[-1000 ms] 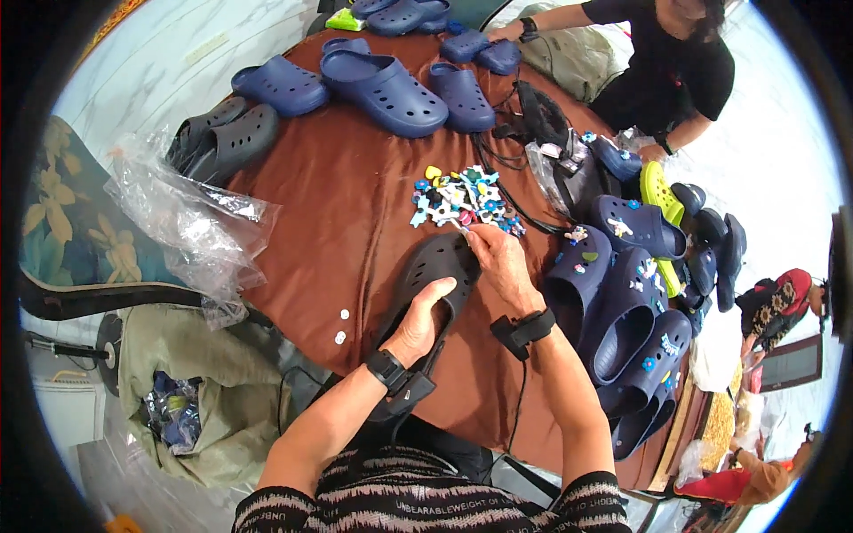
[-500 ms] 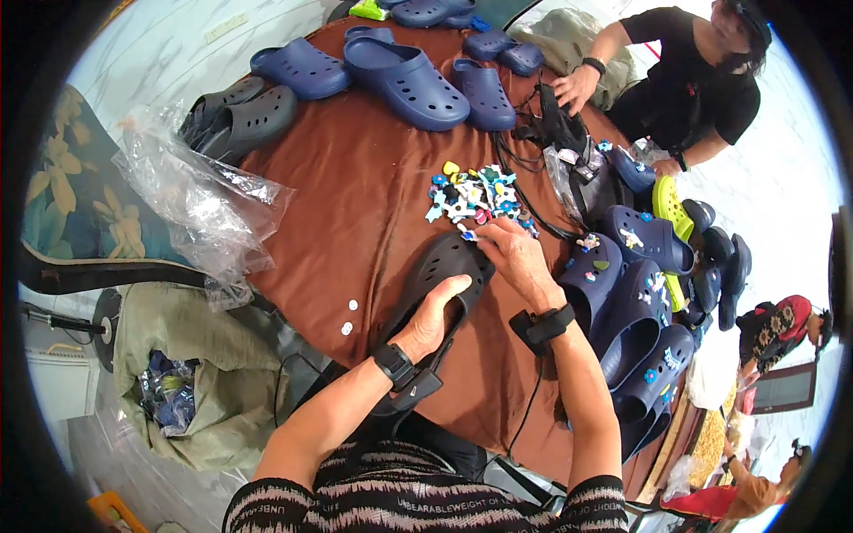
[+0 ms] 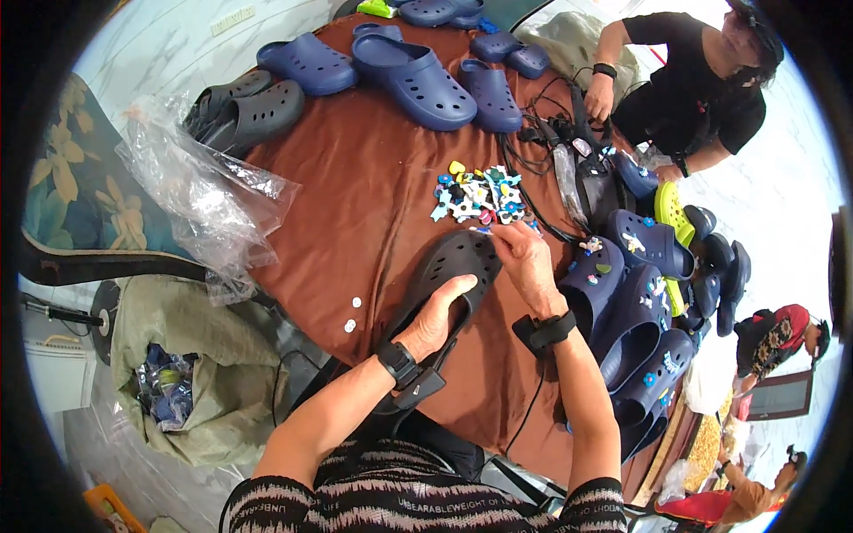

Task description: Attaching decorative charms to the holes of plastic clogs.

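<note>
My left hand (image 3: 434, 320) grips a black clog (image 3: 434, 268), thumb laid over the edge of its opening and the other fingers hidden beneath. The clog's toe, dotted with holes, points away from me. Just above that toe my right hand (image 3: 526, 265) is closed in a pinch on a small shoe charm (image 3: 481, 231) with blue and white on it; the fingers cover most of it. Right beyond lies a heap of colourful charms (image 3: 480, 197). Decorated navy clogs (image 3: 633, 324) stand close to my right wrist.
A brown cloth (image 3: 342, 209) covers the table. Undecorated navy clogs (image 3: 418, 87) and dark grey clogs (image 3: 258, 117) line its far side. Clear plastic (image 3: 209, 200) hangs at the left edge, above an open sack (image 3: 191, 306). Across the table, a co-worker (image 3: 684, 98) handles black straps and cables (image 3: 595, 169).
My right hand has shifted slightly, its fingers turning over the charm near the clog's toe. My left hand keeps its hold. The co-worker's hand has moved right among the black straps.
</note>
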The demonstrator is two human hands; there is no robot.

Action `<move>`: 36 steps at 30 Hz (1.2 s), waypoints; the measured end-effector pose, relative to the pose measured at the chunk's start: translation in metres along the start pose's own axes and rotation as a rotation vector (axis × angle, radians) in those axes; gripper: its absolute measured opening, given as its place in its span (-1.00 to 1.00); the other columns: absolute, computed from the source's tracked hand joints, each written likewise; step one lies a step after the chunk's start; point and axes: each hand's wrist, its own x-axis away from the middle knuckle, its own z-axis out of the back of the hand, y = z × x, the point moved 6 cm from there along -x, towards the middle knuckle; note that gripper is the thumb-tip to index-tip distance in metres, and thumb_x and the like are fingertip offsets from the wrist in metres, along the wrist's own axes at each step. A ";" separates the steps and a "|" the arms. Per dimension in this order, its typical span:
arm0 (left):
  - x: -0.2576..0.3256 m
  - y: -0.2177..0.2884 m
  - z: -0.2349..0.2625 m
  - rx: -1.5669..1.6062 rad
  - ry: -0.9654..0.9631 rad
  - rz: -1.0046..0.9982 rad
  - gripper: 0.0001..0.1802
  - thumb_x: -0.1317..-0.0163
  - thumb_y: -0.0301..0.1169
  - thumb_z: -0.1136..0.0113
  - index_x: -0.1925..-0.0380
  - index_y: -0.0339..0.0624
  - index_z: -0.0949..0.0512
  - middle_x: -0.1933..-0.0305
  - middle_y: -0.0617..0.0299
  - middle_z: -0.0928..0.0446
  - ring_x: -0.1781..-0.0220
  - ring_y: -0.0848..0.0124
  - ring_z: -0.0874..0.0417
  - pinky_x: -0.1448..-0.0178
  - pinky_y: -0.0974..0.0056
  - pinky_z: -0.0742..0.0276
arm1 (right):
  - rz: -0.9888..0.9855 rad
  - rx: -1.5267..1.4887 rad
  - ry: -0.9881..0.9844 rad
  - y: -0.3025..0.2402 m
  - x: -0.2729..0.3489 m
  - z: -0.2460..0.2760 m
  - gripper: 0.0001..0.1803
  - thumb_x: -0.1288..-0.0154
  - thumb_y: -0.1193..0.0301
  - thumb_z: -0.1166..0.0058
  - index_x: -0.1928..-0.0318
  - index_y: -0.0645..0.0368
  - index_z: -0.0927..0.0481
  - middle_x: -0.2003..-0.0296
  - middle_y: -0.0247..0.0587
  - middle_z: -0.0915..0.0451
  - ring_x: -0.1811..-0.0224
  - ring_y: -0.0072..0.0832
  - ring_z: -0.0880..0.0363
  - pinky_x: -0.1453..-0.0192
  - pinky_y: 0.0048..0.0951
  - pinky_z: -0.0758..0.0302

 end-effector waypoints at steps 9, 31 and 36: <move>-0.001 -0.002 -0.001 0.049 -0.006 -0.016 -0.61 -0.20 -0.27 -0.25 -0.01 -0.18 -0.53 0.02 0.31 -0.51 -0.05 0.47 -0.48 -0.24 0.30 -0.35 | 0.291 0.249 -0.138 -0.021 0.008 -0.008 -0.84 -0.20 0.52 -0.15 0.18 0.19 -0.62 0.13 -0.21 -0.57 0.08 -0.19 -0.54 0.01 -0.23 -0.49; -0.004 -0.005 0.004 0.009 -0.007 0.042 -0.51 -0.24 -0.27 -0.16 -0.14 -0.25 -0.43 -0.13 0.21 -0.47 -0.18 0.38 -0.45 -0.33 0.22 -0.32 | 0.348 0.270 -0.155 -0.031 0.006 -0.015 -0.91 -0.11 0.55 -0.08 0.34 0.23 -0.61 0.20 -0.20 -0.58 -0.01 -0.20 -0.50 -0.16 -0.21 -0.40; -0.001 -0.003 0.002 -0.024 0.042 0.079 -0.47 -0.26 -0.25 -0.17 -0.19 -0.25 -0.42 -0.15 0.18 -0.48 -0.21 0.36 -0.45 -0.37 0.22 -0.30 | 0.162 -0.019 -0.038 -0.004 0.022 -0.002 -0.86 -0.23 0.53 -0.06 0.23 0.27 -0.62 0.11 -0.10 -0.61 -0.01 -0.07 -0.53 -0.11 -0.15 -0.45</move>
